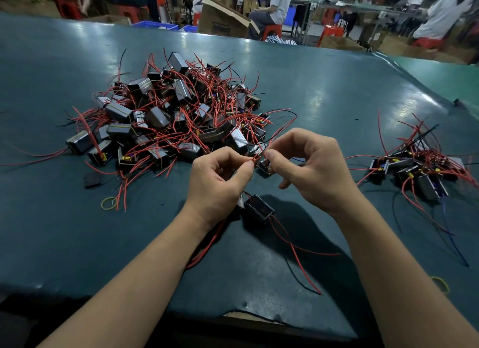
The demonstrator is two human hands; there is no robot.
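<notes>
Pinching the tip of a red wire point(252, 161) between thumb and forefinger, your left hand point(217, 184) sits just left of the small black module point(263, 168) that the wire leads to. Your right hand point(311, 171) grips that module from the right, thumb on top and forefinger curled round it, with the other fingers point(286, 184) loosely bent below. Both hands hover above the bench point(337, 93), near its front middle, and the module is held between them, clear of the surface. Your left hand's lower fingers are curled in toward the palm; whether they hold anything more, you cannot tell. Just under your left wrist a second black module point(259, 209) sits close to the bench, with red and black leads trailing toward you. Beyond your hands lies the big pile point(166, 114) of modules tangled in red wire, and well off to your right a smaller pile point(420, 171). A yellow rubber band point(107, 203) lies left of your left forearm. Past the far edge of the bench stand an open cardboard box point(223, 20) and a blue crate point(155, 25); their contents are hidden from you.
</notes>
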